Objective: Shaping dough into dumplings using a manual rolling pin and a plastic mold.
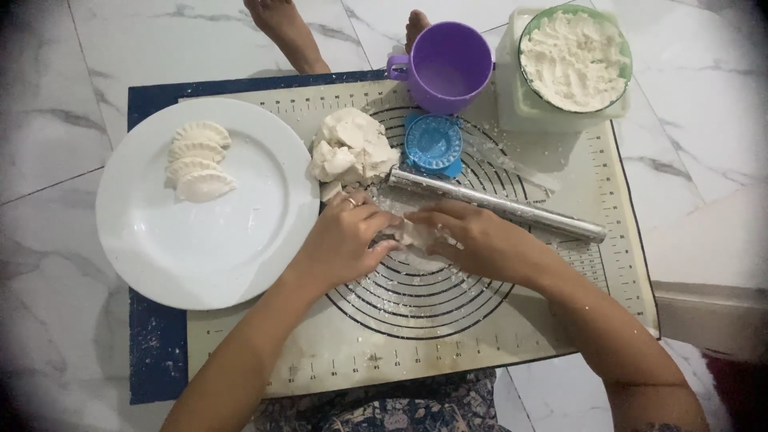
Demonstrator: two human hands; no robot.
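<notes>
Marble floor, baking mat (240,352) on top. Both hands, left hand (346,240) and right hand (476,238), pinch a small dough piece (410,234) mid-mat. White plate (200,256) holds four dumplings (198,160); green bowl (574,56) has flour, purple cup (446,66) beside it.

A white plate (208,240) with four folded dumplings (198,160) lies just left of the hands, and a dough lump (352,148) sits just beyond them. A steel rolling pin (496,206) lies just beyond the right one, with a blue press (433,144), purple cup (448,68) and flour bowl (574,58) farther off.
</notes>
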